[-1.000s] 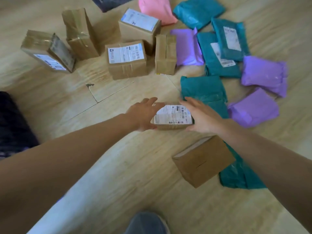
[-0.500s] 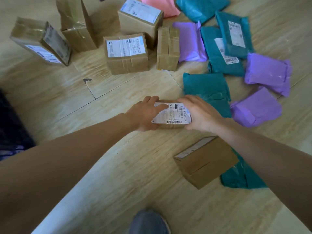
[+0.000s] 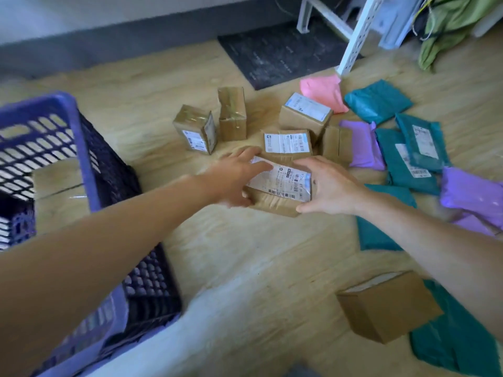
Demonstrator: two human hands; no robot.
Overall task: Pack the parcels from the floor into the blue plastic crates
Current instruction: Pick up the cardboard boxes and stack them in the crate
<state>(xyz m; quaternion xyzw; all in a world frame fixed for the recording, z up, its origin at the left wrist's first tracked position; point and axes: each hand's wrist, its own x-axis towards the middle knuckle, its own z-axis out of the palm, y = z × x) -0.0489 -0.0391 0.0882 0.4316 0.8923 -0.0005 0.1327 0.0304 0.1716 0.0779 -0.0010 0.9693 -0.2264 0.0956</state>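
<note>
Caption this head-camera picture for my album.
Left hand and right hand grip a labelled cardboard box near the blue crate.

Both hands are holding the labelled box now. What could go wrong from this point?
The left hand and right hand hold the labelled box at its two ends, so it might slip on the way. The blue crate has a tall rim that the box could catch on. A brown box already lies inside, so the new one may land tilted.
</note>
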